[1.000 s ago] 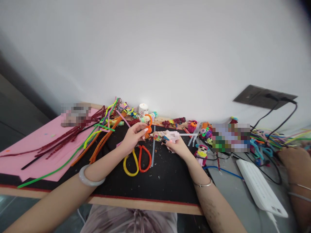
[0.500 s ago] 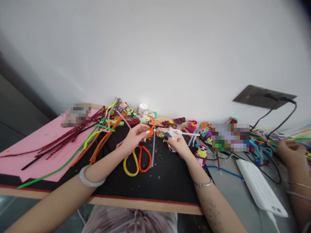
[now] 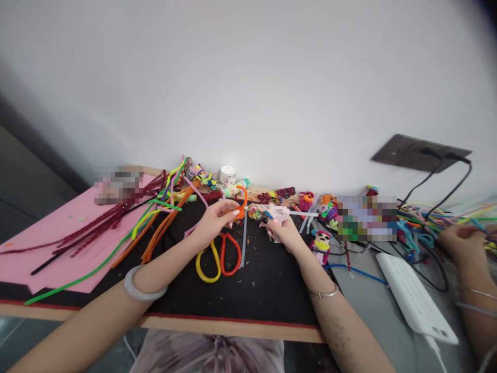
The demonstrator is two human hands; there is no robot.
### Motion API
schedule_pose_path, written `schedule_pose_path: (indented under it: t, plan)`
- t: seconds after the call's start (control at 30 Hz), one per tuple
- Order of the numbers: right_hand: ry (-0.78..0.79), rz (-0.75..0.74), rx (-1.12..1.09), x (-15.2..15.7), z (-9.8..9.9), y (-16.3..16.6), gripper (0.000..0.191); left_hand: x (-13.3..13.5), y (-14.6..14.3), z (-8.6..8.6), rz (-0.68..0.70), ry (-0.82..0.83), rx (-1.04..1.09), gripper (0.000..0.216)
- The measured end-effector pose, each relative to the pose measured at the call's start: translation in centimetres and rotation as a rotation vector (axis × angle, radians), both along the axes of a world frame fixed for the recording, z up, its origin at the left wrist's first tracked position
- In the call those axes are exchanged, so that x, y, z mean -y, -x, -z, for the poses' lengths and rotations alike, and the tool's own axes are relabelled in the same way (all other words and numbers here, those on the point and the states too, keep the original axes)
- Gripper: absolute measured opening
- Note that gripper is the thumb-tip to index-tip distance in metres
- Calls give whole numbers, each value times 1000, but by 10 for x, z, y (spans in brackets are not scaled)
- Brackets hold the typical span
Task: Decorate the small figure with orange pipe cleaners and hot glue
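Observation:
Between the fingers of my left hand (image 3: 217, 217) is an orange pipe-cleaner piece (image 3: 236, 213), with a curled strand standing up from it. My right hand (image 3: 280, 230) is wrapped round a pale pink glue gun (image 3: 280, 213). A clear glue stick (image 3: 305, 213) juts from the gun's back end. Coloured lumps cover the gun's front, and its nozzle points left, close to the orange piece; whether they touch I cannot tell. Below my left hand lie scissors with yellow and red handles (image 3: 231, 255), their blades hidden. Another glue stick (image 3: 244, 241) lies on the black mat (image 3: 186, 295).
Pipe cleaners (image 3: 116, 217) spread over pink sheets (image 3: 50, 235) at left. A white roll (image 3: 228, 175) stands by the wall. Small pipe-cleaner figures (image 3: 321, 243) and a white power strip (image 3: 415, 295) with cables are at right. A co-worker's hand (image 3: 462, 243) is at far right.
My hands stay almost in place, the orange piece and glue gun still held nozzle to piece. The view has shifted very slightly. The co-worker's hand at far right has moved a little.

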State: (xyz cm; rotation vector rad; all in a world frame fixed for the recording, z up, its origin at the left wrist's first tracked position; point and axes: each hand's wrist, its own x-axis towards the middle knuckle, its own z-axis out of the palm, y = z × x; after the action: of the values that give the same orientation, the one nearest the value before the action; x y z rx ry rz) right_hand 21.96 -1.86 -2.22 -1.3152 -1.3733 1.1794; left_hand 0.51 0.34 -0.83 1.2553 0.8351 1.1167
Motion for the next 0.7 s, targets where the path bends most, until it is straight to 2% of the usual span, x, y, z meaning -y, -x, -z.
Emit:
schedule_pose_path:
  t: [0.37, 0.5, 0.6, 0.7]
  plan:
    - [-28, 21, -39, -2, 5, -1, 24, 1, 0, -2, 0, 14, -3, 26]
    - [-70, 75, -30, -3, 3, 0, 23, 0, 0, 0, 1, 3, -14, 25]
    - [-176, 180, 108, -2, -2, -1, 23, 0, 0, 1, 5, -17, -21, 23]
    - [-321, 250, 362, -1, -7, -5, 20, 0, -1, 2, 7, -37, -24, 23]
